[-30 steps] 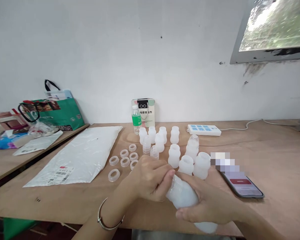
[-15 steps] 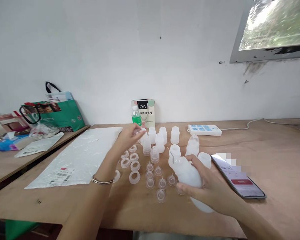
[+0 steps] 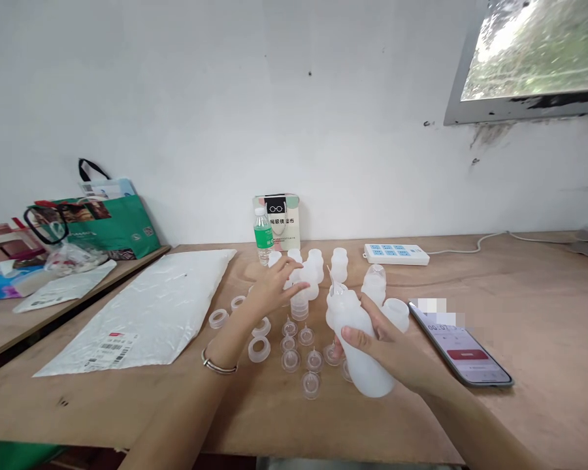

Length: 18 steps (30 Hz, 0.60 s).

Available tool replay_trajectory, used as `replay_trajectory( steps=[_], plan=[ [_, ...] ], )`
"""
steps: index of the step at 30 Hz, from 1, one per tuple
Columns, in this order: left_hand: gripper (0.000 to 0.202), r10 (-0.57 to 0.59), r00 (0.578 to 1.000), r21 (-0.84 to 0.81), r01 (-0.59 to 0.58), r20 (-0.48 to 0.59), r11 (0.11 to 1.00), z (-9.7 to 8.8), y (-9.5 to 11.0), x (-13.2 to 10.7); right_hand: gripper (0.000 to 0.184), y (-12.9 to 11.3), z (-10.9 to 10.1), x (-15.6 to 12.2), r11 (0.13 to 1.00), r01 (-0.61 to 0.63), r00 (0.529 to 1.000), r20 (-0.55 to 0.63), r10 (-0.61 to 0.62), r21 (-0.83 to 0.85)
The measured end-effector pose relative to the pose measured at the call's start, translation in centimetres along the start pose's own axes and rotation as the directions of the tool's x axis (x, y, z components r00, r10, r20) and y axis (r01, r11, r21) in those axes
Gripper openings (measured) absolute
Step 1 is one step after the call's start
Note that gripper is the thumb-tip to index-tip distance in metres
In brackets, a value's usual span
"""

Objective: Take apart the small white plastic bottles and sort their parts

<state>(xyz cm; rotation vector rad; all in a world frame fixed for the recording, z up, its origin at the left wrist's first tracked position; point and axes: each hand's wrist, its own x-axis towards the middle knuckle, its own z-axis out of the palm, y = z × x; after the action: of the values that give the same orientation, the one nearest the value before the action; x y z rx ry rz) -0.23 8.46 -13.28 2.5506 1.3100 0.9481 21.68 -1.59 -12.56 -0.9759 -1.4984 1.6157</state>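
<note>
My right hand (image 3: 379,339) is wrapped round a frosted white baby bottle (image 3: 365,356), tilted with its top away from me. A clear nipple (image 3: 339,287) with a thin stem shows at the bottle's top. My left hand (image 3: 273,287) is over the middle of the table, thumb and fingers apart, close to a clear ribbed cap (image 3: 299,308); it partly hides the cap and several bottles. More frosted bottles (image 3: 340,264) stand behind. Several clear nipples (image 3: 311,385) lie in front, and white collar rings (image 3: 259,349) lie left of them, some covered by my left arm.
A phone (image 3: 460,346) lies right of the bottles, with a power strip (image 3: 396,254) behind. A water bottle (image 3: 263,236) and paper bag (image 3: 289,228) stand by the wall. At left are a white mailer (image 3: 151,307) and green bag (image 3: 122,225).
My left hand has moved right and nearer to me, from the back bottles to the clear cap. The bottle in my right hand is now tilted more upright and has shifted slightly.
</note>
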Motion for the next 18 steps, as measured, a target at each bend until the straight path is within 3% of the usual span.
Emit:
replay_trajectory(
  steps=[2,4,6,7,9,11,13,15,18],
  plan=[
    [0.041,-0.031,0.999,-0.299,0.024,-0.018,0.954,-0.6,1.6,-0.5,0.057,-0.1,0.3,0.4,0.993,0.034,0.998,0.051,-0.040,0.117],
    [0.050,0.040,0.994,-0.628,0.035,0.106,0.777,-0.8,3.3,-0.9,0.061,-0.1,0.6,0.9,0.979,0.047,0.992,0.102,-0.068,0.197],
    [0.050,0.148,0.966,-0.815,0.091,0.211,0.572,-0.4,5.0,-1.2,0.065,0.0,0.8,1.3,0.977,0.039,0.989,0.132,-0.067,0.209],
    [0.049,0.163,0.960,-0.860,0.121,0.230,0.496,-0.1,5.7,-1.4,0.067,0.1,0.9,1.5,0.983,0.029,0.989,0.136,-0.054,0.181],
    [0.044,0.080,0.969,-0.895,0.181,0.233,0.407,0.6,6.8,-1.6,0.068,0.5,1.0,1.8,0.999,0.028,0.998,0.057,-0.031,0.045],
    [0.041,-0.117,0.972,-0.892,0.236,0.206,0.385,1.3,7.6,-2.0,0.067,0.9,1.1,1.8,0.980,0.059,0.988,-0.131,-0.085,-0.190],
    [0.043,-0.284,0.944,-0.874,0.275,0.167,0.400,1.5,8.2,-2.4,0.066,1.2,1.3,1.6,0.911,0.084,0.937,-0.278,-0.209,-0.404],
    [0.048,-0.278,0.949,-0.887,0.254,0.150,0.387,1.4,8.5,-2.9,0.065,1.3,1.5,1.3,0.879,0.109,0.916,-0.297,-0.271,-0.465],
    [0.052,-0.097,0.983,-0.941,0.178,0.157,0.288,0.6,8.2,-3.4,0.066,0.9,1.5,0.8,0.921,0.098,0.947,-0.249,-0.203,-0.378]
  ],
)
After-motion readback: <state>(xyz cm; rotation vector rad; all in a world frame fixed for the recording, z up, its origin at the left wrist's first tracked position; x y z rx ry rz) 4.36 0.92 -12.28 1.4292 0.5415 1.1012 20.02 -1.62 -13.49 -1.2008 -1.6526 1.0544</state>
